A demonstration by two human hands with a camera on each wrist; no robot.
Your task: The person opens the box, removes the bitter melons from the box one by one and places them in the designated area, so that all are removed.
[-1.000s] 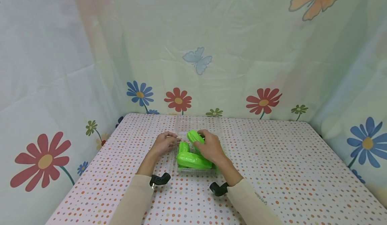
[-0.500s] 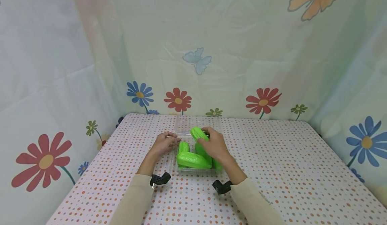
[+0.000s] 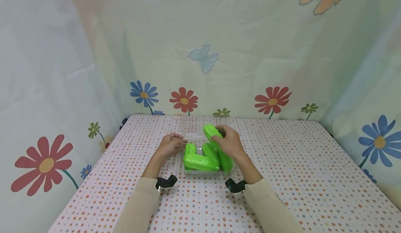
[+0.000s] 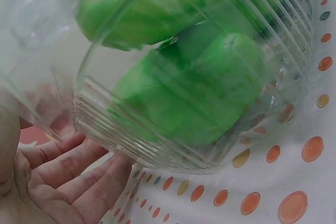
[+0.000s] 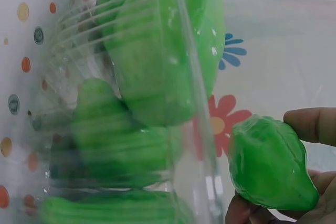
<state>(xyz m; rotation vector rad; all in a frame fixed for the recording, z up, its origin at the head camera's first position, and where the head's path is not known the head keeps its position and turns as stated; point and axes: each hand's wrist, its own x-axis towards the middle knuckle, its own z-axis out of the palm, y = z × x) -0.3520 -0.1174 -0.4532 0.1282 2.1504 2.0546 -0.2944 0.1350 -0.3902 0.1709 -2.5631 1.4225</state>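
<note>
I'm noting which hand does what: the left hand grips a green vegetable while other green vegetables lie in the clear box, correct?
Wrong hand: the head view shows the right hand gripping a green vegetable, not the left hand, while other green vegetables lie in the clear box.

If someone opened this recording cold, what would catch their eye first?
Probably the bright green vegetable-like pieces lying in a clear plastic box at the middle of the dotted table. Next, perhaps, another such piece, held above the box by the right hand, with the left hand at the box's left side.
</note>
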